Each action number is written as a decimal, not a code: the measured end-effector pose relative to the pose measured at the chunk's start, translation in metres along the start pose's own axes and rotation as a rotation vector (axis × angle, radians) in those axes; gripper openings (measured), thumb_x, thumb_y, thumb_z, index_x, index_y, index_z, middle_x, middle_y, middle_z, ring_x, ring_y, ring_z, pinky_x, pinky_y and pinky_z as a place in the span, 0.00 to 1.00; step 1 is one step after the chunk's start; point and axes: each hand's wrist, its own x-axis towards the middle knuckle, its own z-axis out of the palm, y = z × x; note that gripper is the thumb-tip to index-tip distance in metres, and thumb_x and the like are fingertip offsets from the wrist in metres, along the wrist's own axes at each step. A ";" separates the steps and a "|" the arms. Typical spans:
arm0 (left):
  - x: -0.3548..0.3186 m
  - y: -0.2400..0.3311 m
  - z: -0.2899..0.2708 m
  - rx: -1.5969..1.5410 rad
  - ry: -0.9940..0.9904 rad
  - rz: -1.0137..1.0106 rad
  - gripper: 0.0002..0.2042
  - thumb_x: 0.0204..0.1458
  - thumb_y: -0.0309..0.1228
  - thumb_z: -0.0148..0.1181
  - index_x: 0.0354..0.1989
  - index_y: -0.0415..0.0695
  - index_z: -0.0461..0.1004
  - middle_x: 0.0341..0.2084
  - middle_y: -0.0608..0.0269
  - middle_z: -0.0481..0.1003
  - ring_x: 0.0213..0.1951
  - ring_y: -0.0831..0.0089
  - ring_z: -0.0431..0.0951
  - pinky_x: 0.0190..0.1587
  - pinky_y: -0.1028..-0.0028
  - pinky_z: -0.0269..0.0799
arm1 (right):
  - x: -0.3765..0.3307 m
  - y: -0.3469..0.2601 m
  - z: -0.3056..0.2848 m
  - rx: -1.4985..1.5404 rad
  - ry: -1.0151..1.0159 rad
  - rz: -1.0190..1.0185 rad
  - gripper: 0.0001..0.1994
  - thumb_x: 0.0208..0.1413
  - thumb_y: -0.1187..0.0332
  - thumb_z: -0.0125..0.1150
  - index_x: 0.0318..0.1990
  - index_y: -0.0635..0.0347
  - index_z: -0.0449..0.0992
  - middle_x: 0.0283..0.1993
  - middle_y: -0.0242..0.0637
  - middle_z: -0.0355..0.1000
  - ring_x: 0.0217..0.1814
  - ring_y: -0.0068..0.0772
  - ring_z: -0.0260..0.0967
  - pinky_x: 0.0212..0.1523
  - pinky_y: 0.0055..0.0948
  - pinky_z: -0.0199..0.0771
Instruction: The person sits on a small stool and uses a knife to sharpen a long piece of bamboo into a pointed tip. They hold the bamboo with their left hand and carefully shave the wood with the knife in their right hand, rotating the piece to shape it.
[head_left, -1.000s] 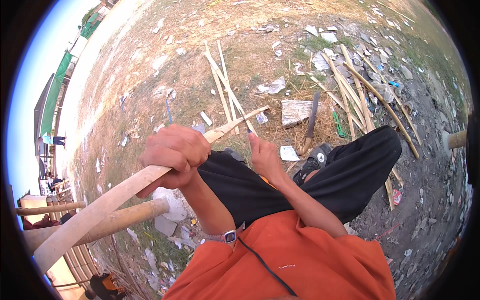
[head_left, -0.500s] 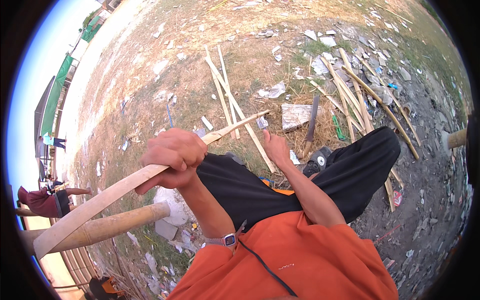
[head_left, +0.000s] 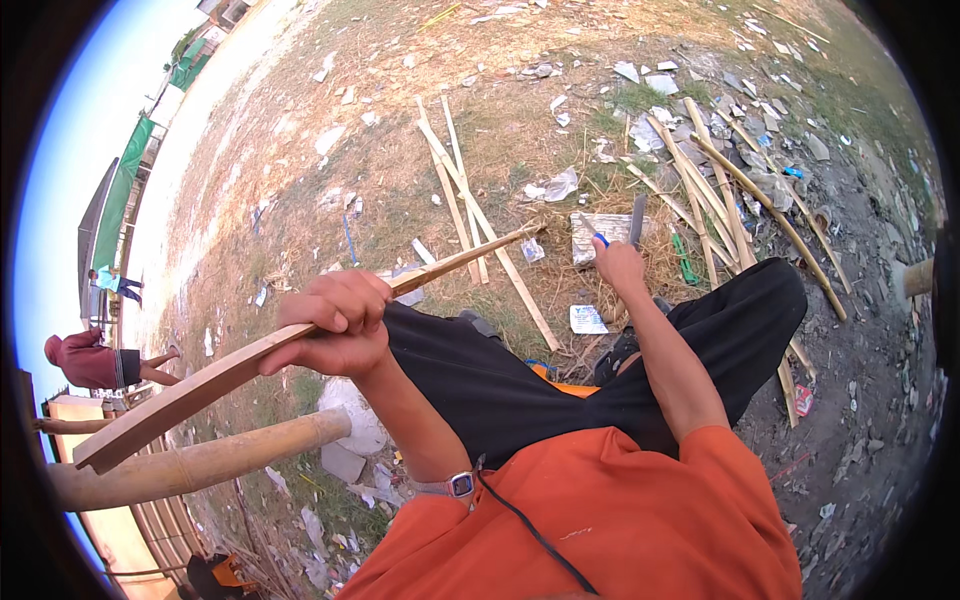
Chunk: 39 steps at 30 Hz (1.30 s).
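Wood strip (head_left: 180, 408), in the head view, slants before the body; the left hand (head_left: 335, 318) wraps its middle, seemingly for balance. The right hand's (head_left: 619, 266) grip closes on a blue-handled knife (head_left: 600, 240), apart from the strip.

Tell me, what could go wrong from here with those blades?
1. The bare left hand grips the wooden strip; if the small knife in the right hand slipped along it, that hand might get cut.
2. A larger uncovered blade shows close beside the right hand, so a careless reach could brush it.
3. The strip overlaps the thick bamboo pole in view; a swing might knock it, though I cannot judge the gap.
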 end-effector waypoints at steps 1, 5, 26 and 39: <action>0.002 -0.004 0.003 -0.007 -0.016 -0.008 0.33 0.53 0.65 0.30 0.19 0.43 0.59 0.07 0.66 0.55 0.06 0.75 0.53 0.10 0.71 0.55 | -0.004 -0.012 -0.009 0.132 -0.035 -0.034 0.30 0.61 0.46 0.39 0.36 0.68 0.78 0.35 0.55 0.75 0.41 0.57 0.73 0.43 0.43 0.72; 0.008 -0.010 0.010 0.055 -0.032 -0.036 0.33 0.52 0.66 0.29 0.21 0.43 0.59 0.07 0.66 0.55 0.07 0.76 0.52 0.11 0.73 0.53 | -0.088 -0.090 -0.080 0.660 -0.276 -0.370 0.30 0.63 0.48 0.36 0.28 0.70 0.72 0.26 0.57 0.70 0.33 0.56 0.71 0.36 0.47 0.65; 0.003 -0.010 0.031 0.147 0.020 -0.063 0.33 0.51 0.67 0.27 0.21 0.44 0.58 0.09 0.67 0.54 0.09 0.76 0.51 0.13 0.73 0.54 | -0.179 -0.116 -0.094 0.837 -0.085 -0.463 0.26 0.64 0.55 0.38 0.24 0.68 0.73 0.21 0.62 0.67 0.28 0.65 0.66 0.32 0.54 0.63; -0.001 -0.012 0.034 0.082 -0.151 -0.061 0.33 0.51 0.67 0.29 0.20 0.45 0.57 0.09 0.70 0.52 0.09 0.77 0.49 0.12 0.73 0.51 | -0.178 -0.113 -0.101 0.749 -0.100 -0.494 0.27 0.64 0.53 0.35 0.33 0.68 0.76 0.26 0.62 0.69 0.32 0.65 0.68 0.37 0.54 0.66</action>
